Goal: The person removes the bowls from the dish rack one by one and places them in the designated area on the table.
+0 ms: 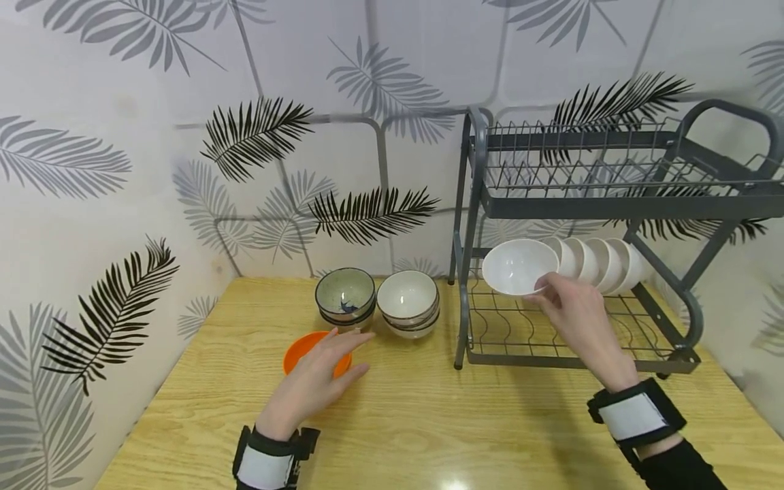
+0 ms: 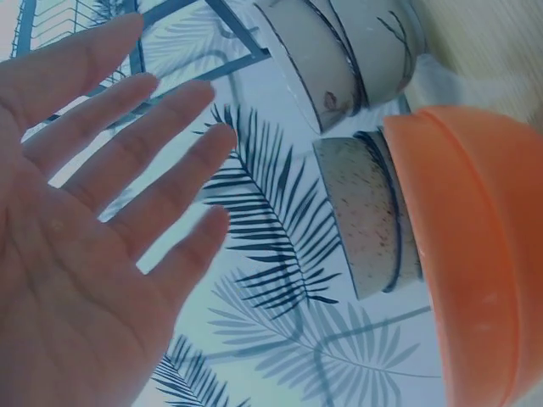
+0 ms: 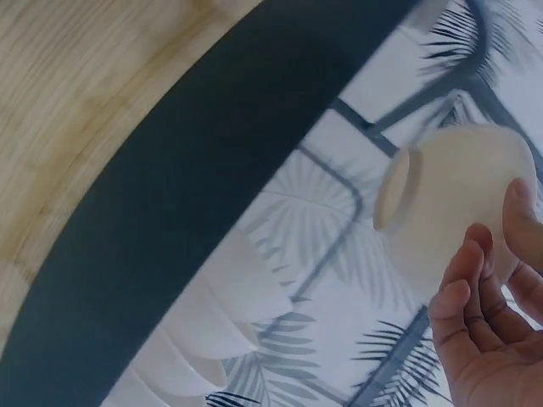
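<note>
My right hand pinches the rim of a white bowl at the left end of the rack's lower tier. In the right wrist view the thumb and fingertips grip this bowl, and its foot faces left. Several more white bowls lean in a row just right of it. My left hand hovers over the orange bowl, which it partly hides; its fingers are spread and hold nothing. In the left wrist view, a gap shows between the left hand and the orange bowl.
Behind the orange bowl stand stacked green bowls and, beside them, stacked cream bowls with dark rims. The dark two-tier dish rack occupies the right of the wooden table. Leaf-patterned wall lies close behind.
</note>
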{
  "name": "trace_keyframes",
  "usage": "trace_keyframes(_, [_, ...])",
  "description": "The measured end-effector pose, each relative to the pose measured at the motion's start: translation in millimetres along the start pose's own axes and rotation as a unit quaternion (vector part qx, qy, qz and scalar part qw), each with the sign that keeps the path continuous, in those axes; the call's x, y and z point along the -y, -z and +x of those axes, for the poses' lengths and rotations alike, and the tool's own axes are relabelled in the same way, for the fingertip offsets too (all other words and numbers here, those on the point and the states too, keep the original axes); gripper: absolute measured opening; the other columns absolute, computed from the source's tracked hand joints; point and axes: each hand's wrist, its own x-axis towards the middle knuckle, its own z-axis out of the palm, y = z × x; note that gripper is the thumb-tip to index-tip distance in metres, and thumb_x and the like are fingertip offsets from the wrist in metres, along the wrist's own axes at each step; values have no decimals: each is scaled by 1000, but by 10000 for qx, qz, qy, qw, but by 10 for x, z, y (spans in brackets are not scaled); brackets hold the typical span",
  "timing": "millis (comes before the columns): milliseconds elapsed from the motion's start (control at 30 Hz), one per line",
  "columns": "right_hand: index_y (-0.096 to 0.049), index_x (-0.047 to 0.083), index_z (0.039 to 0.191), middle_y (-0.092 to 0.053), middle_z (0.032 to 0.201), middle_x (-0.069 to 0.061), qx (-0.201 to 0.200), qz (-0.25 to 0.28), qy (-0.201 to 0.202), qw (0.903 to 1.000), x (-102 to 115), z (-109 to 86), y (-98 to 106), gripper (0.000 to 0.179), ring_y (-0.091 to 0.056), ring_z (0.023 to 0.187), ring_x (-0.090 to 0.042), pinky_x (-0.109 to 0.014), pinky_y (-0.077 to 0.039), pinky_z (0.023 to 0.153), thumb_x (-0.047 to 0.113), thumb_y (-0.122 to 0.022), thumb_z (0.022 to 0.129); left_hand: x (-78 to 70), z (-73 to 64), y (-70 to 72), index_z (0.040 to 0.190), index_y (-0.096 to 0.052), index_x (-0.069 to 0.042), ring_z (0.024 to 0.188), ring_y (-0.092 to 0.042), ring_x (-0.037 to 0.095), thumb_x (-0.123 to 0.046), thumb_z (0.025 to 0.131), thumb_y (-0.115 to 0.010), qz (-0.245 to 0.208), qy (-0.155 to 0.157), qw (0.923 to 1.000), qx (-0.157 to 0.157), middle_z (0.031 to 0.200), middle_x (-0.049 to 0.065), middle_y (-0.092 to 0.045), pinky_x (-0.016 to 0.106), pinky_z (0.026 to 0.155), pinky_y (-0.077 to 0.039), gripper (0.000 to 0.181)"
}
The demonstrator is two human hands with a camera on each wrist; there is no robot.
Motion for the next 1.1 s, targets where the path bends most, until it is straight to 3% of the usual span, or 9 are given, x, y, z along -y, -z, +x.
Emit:
trace_keyframes(300, [-64,6,79,-63,63,-1,105,398,-172,9990,250,-224,238,17,-51,51,-10,-30,-44,43,8,-80,73,-182,57,16,133,-57,-7,129,-44,23,-16,87,-70,-236,-777,9956,-465,133,8,-58,46,113,-27,49])
trace_keyframes(500, [-60,14,80,-61,63,7,689,1189,131,9904,445,-309,312,25,-51,52,-4,-24,-47,41,5,-81,70,-345,93,18,136,-53,-6,132,-40,25,-16,86,-70,-222,-1506,9848,-837,141,9,-50,51,112,-28,53])
trace_keyframes(700, [-62,16,84,-65,71,10,1278,2474,579,9587,666,-353,231,24,-60,60,-6,-26,-56,50,7,-80,72,-590,139,5,133,-55,-6,132,-39,27,-23,81,-75,-203,-2141,9702,-1115,140,10,-51,51,111,-30,59])
trace_keyframes(933, [-63,11,88,-66,73,4,1724,3483,1108,9147,847,-333,80,16,-60,62,-8,-28,-57,51,9,-75,79,-710,138,-81,126,-63,-10,128,-46,22,-29,79,-76,-87,-2653,9598,-916,129,2,-62,52,111,-30,52])
trace_keyframes(1100, [-63,11,89,-65,74,4,1819,3770,1292,8989,887,-335,-30,18,-60,64,-8,-29,-56,53,8,-76,77,-716,129,-97,106,-73,-13,112,-59,14,-21,75,-79,6,-2743,9581,-821,106,-4,-72,48,108,-37,33])
